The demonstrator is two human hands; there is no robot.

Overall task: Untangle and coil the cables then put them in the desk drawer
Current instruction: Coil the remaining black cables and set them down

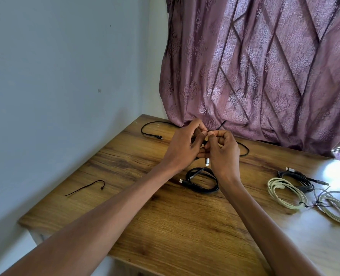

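In hand: my left hand (182,144) and right hand (222,148) curl their fingers round the loose black cable (151,134), above the counter (165,216).
Done: black coil (203,179), three coils at right (284,193).
Left: this cable; the drawer, unseen.

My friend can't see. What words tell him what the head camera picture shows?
Two hands, the left hand and right hand, hold a black cable above a wooden desk. A coiled black cable lies just below them, more coiled cables lie to the right, and a purple curtain hangs behind.
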